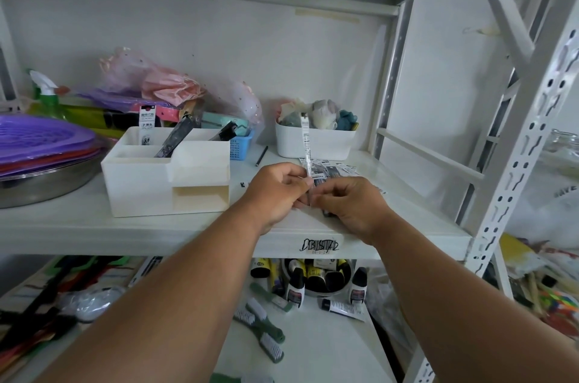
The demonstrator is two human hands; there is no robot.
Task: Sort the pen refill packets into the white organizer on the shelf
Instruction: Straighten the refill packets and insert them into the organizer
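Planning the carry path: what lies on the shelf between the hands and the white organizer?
In the head view, the shelf between the left hand and the white organizer looks bare, except a small dark bit too small to identify.

We see both hands meet over the shelf (188, 226): left hand (275, 191) and right hand (351, 207) pinch one upright pen refill packet (305, 144). More packets (332, 169) lie flat just behind. White organizer (166, 173) sits left, holding a refill box (146, 127) and dark packets (175, 140).
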